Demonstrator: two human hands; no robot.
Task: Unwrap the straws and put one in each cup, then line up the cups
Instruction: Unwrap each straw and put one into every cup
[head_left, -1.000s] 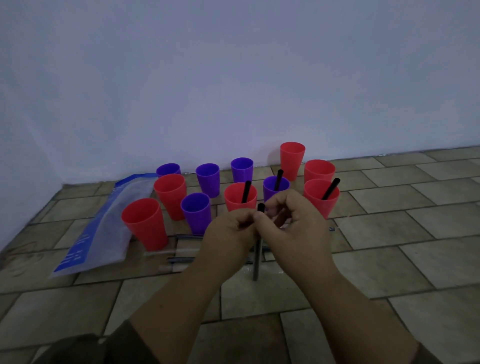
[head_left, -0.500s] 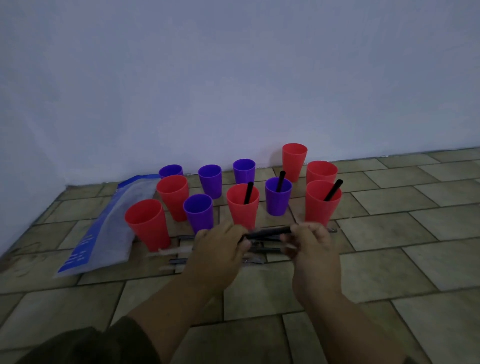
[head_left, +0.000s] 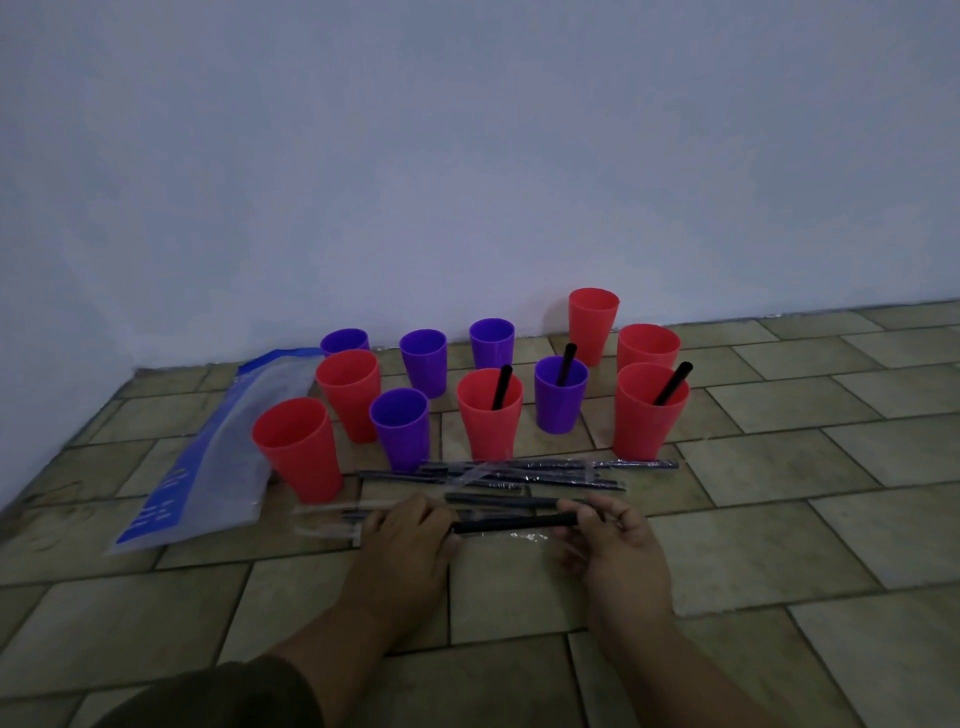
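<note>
Several red and purple cups stand on the tiled floor. Black straws stick out of a red cup (head_left: 489, 415), a purple cup (head_left: 560, 396) and another red cup (head_left: 648, 413). The other cups, such as the near red cup (head_left: 301, 449) and a purple cup (head_left: 401, 429), hold none. A pile of wrapped black straws (head_left: 524, 475) lies in front of the cups. My left hand (head_left: 410, 540) and my right hand (head_left: 618, 545) hold one black straw (head_left: 514, 522) level between them, low over the floor. A clear wrapper (head_left: 524, 538) hangs under it.
A clear bag with blue print (head_left: 208, 467) lies flat at the left of the cups. Clear empty wrappers (head_left: 332, 506) rest near my left hand. A pale wall rises right behind the cups. Bare tiles (head_left: 805, 493) stretch to the right.
Both hands have come down from in front of the cups toward the floor. The straw has turned from upright to level, and my hands have moved apart along it.
</note>
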